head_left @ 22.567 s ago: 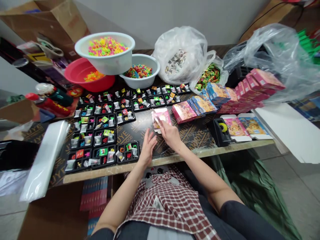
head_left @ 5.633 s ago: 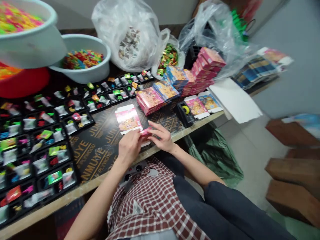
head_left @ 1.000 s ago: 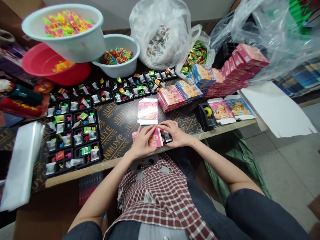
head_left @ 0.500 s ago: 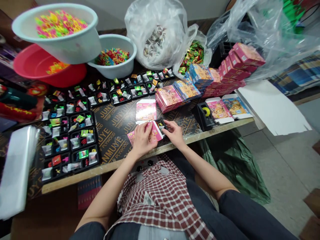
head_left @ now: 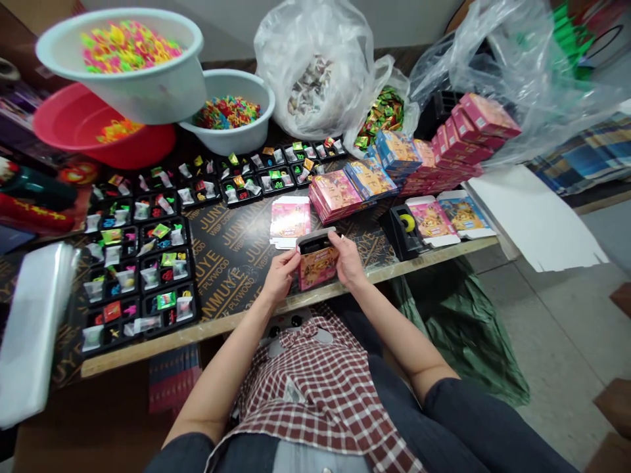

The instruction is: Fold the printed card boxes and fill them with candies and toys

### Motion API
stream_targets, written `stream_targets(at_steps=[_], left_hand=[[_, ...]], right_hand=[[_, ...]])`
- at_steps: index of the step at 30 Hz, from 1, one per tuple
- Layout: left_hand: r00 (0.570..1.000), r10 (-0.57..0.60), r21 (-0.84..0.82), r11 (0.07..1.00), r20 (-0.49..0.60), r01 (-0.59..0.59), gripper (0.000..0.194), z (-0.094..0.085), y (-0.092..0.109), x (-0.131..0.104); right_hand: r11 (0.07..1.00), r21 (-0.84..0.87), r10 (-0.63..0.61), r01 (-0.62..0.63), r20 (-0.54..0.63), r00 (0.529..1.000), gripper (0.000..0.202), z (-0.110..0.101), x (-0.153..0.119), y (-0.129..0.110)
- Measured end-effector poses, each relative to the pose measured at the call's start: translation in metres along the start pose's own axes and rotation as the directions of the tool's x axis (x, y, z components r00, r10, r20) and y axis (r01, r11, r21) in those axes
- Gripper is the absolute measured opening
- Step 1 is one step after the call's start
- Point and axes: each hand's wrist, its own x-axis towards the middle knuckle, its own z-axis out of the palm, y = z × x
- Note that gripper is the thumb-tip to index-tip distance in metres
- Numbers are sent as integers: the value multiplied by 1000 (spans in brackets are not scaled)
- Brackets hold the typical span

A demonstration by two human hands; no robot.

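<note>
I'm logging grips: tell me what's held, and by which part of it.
A pink box: the left hand holds its upper left edge, the right hand its upper right corner.

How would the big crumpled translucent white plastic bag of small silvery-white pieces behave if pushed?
The bag would probably fold floppily, as its film looks thin and creased. Its mouth gapes toward the front, so the pieces might spill if it tipped.
</note>
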Motion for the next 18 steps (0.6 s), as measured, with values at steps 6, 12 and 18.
stream_targets(at_steps=[6,12,18], left_hand=[[950,-132,-167,982,-284,86,27,-1,-12,-2],[942,21,-72,996,-336,-47,28,3,-2,5],[910,304,220,944,-283,-247,12,5,1,-1]], right_hand=[[992,-129,1,-9,-58,998,21,2,0,4],[999,-32,-1,1,9,1000,32,-11,-5,-1],[992,-113,51,-48,27,998,23,-15,-2,2]])
